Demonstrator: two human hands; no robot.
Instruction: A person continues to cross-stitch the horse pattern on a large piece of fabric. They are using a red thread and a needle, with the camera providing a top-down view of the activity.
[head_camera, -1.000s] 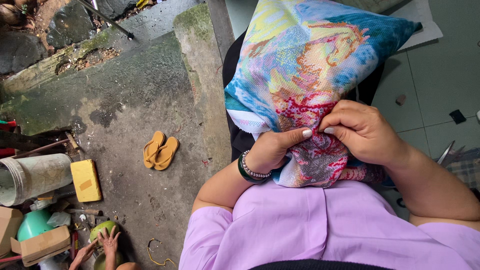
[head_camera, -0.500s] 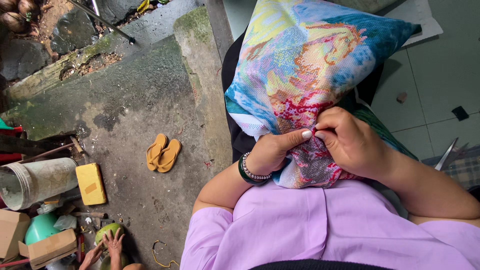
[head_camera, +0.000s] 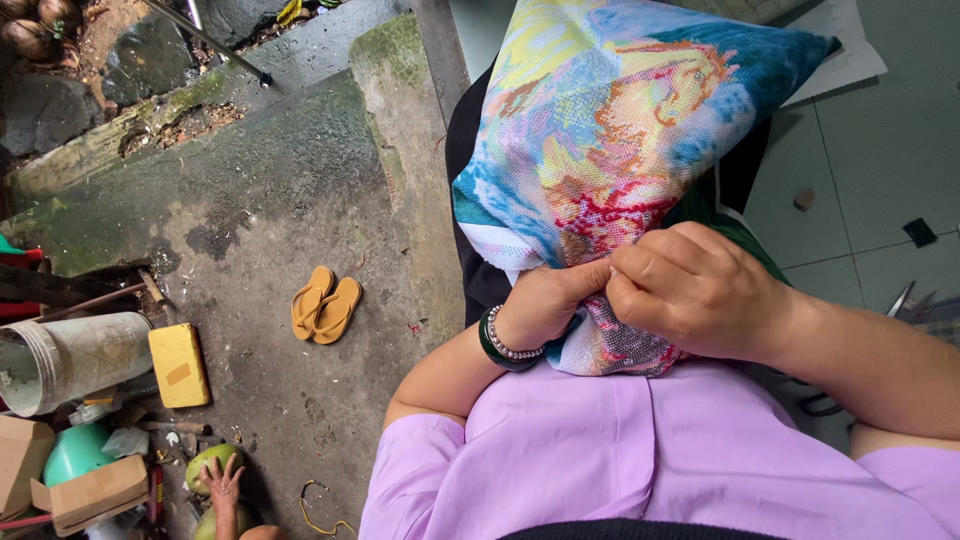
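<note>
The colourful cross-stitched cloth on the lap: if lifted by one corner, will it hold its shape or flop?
The colourful cross-stitched cloth would probably flop: it drapes over the knees and bunches where the left hand and right hand pinch it. It looks light for its size. The open weave likely grips well, not slippery.

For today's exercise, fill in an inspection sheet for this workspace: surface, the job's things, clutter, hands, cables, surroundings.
Surface: embroidered cloth draped over the lap.
Job's things: the multicoloured cloth; needle or thread not discernible.
Clutter: yellow sandals, yellow block, white bucket, cardboard boxes.
Hands: left hand and right hand pinch the cloth's lower part together.
Cables: nothing seen.
Surroundings: mossy concrete ground, tiled floor, another person's hand on a green coconut.
</note>
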